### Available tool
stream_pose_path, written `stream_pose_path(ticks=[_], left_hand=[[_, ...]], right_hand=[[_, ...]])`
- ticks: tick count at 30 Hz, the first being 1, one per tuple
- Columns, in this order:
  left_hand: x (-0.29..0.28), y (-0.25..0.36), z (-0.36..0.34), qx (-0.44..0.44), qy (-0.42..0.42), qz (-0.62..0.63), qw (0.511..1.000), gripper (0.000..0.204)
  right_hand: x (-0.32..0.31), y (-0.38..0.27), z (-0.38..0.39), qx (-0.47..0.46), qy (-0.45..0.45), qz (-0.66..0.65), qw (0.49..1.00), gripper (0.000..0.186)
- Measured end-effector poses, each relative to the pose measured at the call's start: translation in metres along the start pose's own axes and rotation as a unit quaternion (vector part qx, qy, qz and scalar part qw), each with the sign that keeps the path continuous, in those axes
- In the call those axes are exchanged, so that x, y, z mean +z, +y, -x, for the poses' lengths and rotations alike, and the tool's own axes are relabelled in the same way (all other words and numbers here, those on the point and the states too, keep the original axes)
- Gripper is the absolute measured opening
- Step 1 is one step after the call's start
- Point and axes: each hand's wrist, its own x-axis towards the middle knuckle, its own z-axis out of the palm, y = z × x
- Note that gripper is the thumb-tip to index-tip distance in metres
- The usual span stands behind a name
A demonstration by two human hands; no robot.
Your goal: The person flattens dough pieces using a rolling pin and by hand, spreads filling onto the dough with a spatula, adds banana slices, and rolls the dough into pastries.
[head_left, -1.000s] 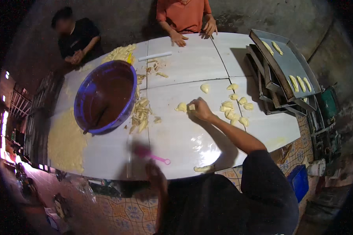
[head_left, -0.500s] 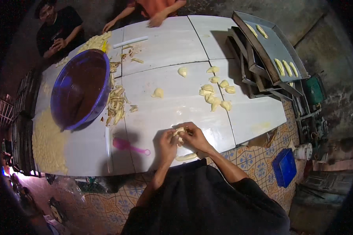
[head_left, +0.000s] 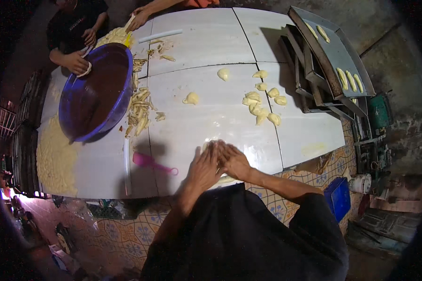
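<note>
My left hand (head_left: 204, 165) and my right hand (head_left: 235, 162) lie side by side, palms down, near the front edge of the white table (head_left: 173, 129). Their fingers are stretched out and touch or overlap in the middle. Whatever dough is under them is mostly hidden by the palms. Just below my right palm, a pale rolled strip of dough (head_left: 228, 180) lies at the table's edge, partly covered. Farther off to the right sits a cluster of pale dough lumps (head_left: 258, 110), with a single lump (head_left: 191, 98) apart to the left and another lump (head_left: 223, 74) beyond.
A large purple basin (head_left: 126, 105) holding brown stuff stands left, beside a heap of brownish strips (head_left: 139, 111). A pink scoop (head_left: 150, 162) lies left of my hands. Stacked metal trays (head_left: 330, 70) hold shaped dough at right. Two people work across the table; one hand (head_left: 77, 63) reaches the basin.
My hands have gone from pinching a piece of dough with bent fingers to lying flat on the table. Across from me, one person's hand has moved to the basin's rim with something pale.
</note>
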Motion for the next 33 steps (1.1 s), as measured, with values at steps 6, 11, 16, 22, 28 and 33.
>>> stream_pose_path(ticks=[6, 11, 16, 22, 28, 33], left_hand=[[-0.028, 0.019, -0.010, -0.083, -0.106, -0.068, 0.989, 0.100], [-0.007, -0.015, 0.020, -0.159, 0.193, 0.059, 0.967, 0.092], [-0.046, -0.115, 0.087, -0.536, 0.276, -0.195, 0.774, 0.057], [-0.001, -0.170, 0.131, -0.332, 0.201, -0.130, 0.913, 0.031], [0.019, -0.047, -0.007, 0.046, 0.238, -0.120, 0.963, 0.049], [0.037, -0.028, 0.049, -0.088, 0.137, -0.159, 0.974, 0.050]], right_hand=[[-0.009, 0.017, 0.004, 0.027, -0.001, 0.031, 0.999, 0.054], [-0.001, 0.014, 0.008, 0.011, 0.022, 0.053, 0.998, 0.047], [-0.014, 0.032, 0.029, 0.049, 0.009, 0.012, 0.999, 0.045], [-0.033, 0.021, 0.025, 0.015, 0.100, -0.160, 0.982, 0.061], [-0.021, 0.040, 0.003, 0.089, 0.132, -0.169, 0.973, 0.036], [0.008, 0.033, 0.036, 0.052, 0.098, -0.131, 0.985, 0.037]])
